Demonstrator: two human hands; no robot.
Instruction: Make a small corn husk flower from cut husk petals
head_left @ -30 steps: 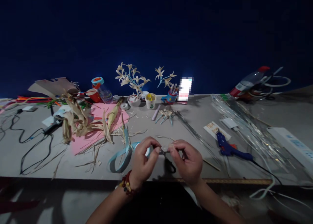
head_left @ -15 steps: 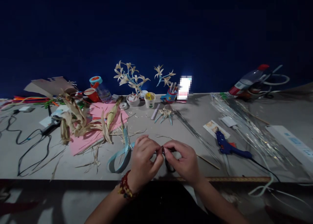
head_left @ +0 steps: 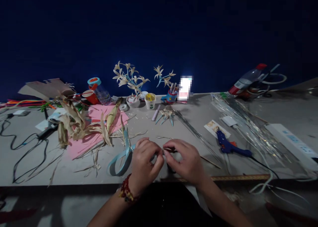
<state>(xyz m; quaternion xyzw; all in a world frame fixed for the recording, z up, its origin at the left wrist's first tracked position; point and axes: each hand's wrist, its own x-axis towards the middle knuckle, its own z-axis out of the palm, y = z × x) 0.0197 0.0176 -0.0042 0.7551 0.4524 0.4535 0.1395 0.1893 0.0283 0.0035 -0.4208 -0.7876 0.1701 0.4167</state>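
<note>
Head view shows both hands (head_left: 146,159) (head_left: 185,159) over a cluttered table (head_left: 146,122), blue wall (head_left: 159,31) behind.

I get a dim view: the wall (head_left: 159,28) sinks to blotchy blue-black while a pixelated screen (head_left: 185,88) glares white. Plastic sleeves (head_left: 258,131) glint; detail between left hand (head_left: 146,159) and right hand (head_left: 185,160) looks soft.
</note>
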